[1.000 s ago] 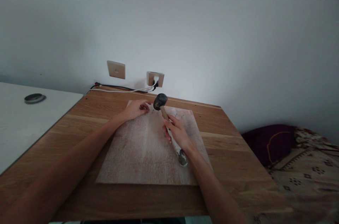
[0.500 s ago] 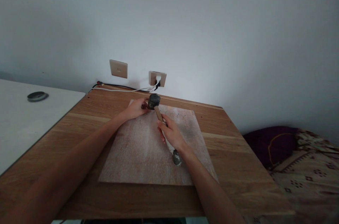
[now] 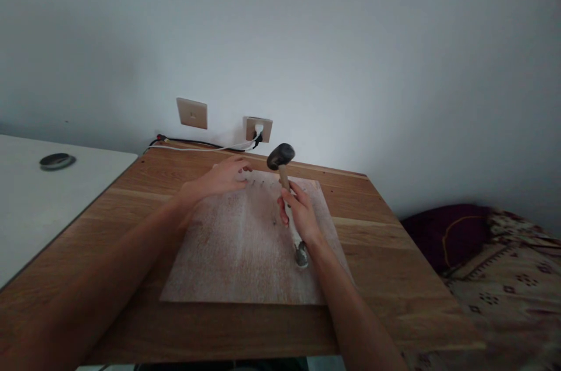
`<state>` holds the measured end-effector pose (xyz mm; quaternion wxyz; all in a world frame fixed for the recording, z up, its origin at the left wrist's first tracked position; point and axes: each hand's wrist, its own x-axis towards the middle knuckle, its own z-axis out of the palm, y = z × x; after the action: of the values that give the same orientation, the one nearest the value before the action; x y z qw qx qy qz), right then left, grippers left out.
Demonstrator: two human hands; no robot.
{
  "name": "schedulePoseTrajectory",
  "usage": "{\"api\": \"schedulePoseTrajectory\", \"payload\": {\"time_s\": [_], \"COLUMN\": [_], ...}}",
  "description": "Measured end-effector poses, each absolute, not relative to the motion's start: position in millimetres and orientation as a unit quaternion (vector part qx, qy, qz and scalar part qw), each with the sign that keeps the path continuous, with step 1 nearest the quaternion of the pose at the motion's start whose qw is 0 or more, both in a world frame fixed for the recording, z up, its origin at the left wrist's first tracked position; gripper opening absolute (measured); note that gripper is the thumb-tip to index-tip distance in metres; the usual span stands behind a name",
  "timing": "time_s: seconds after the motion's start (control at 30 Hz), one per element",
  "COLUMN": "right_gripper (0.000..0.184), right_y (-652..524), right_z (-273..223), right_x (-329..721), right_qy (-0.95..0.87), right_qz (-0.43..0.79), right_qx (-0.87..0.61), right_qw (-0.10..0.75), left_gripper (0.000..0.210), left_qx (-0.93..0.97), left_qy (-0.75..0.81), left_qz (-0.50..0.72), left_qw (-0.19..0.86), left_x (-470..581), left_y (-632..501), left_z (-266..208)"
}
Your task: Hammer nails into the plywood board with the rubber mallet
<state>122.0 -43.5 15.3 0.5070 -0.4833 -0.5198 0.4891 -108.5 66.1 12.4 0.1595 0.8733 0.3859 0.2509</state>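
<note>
A mallet with a dark head (image 3: 281, 156) and a wooden handle is gripped in my right hand (image 3: 301, 214), fingers wrapped round the handle. Its head is raised above the far part of a pale, worn board (image 3: 228, 260). Several small nails (image 3: 253, 182) stand in a row near the board's far edge. My left hand (image 3: 223, 176) is over the far left corner of the board, beside the row. Its thumb and fingers are apart, and I see nothing between them. A small dark spot (image 3: 274, 222), perhaps another nail, shows near the middle of the board.
The board lies on a wooden table (image 3: 372, 277) against a wall. Behind it, white and black cables (image 3: 197, 148) run to a wall socket (image 3: 258, 129). On the left, a white surface (image 3: 35, 207) carries a round dark object (image 3: 57, 161). Patterned cloth (image 3: 504, 295) lies at right.
The mallet has moved right, away from my left hand, and its head now tilts differently. My left hand's fingers have spread, and the row of nails shows more plainly.
</note>
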Motion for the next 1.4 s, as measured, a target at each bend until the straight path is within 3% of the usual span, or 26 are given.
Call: {"api": "schedulePoseTrajectory", "payload": {"time_s": [0.1,0.27,0.43,0.67,0.77,0.9,1.07,1.4], "right_gripper": [0.040,0.044,0.045,0.045,0.044,0.045,0.049,0.036], "right_y": [-41.2,-37.9,-35.4,-35.1,-35.0,-34.6,-35.8,-44.1], "right_z": [22.3,23.1,19.5,16.7,15.3,12.8,11.9,13.4], "right_x": [135.4,146.3,147.8,146.3,145.7,143.4,138.4,120.9], "right_qy": [-0.490,-0.461,-0.460,-0.450,-0.448,-0.453,-0.462,-0.523], "right_qz": [0.482,0.491,0.498,0.503,0.504,0.511,0.526,0.510], "right_qx": [-0.486,-0.486,-0.486,-0.485,-0.491,-0.490,-0.493,-0.490], "right_qw": [0.539,0.557,0.551,0.555,0.552,0.541,0.517,0.476], "left_gripper": [0.022,0.024,0.025,0.026,0.023,0.022,0.019,0.016], "left_qx": [0.925,0.979,0.977,0.957,0.897,0.811,0.815,0.824], "left_qy": [0.294,0.110,0.092,0.188,0.303,0.420,0.401,0.380], "left_qz": [0.218,0.170,0.194,0.179,0.242,0.321,0.292,0.273], "left_qw": [0.101,0.006,-0.018,0.127,0.213,0.250,0.301,0.320], "left_x": [-84.7,-41.2,-31.6,-51.8,-82.2,-125.2,-143.5,-144.2], "left_y": [42.3,-4.7,-18.6,17.2,47.8,80.3,90.7,89.8], "left_z": [23.9,18.3,8.7,9.7,11.0,1.0,-15.3,-13.1]}}
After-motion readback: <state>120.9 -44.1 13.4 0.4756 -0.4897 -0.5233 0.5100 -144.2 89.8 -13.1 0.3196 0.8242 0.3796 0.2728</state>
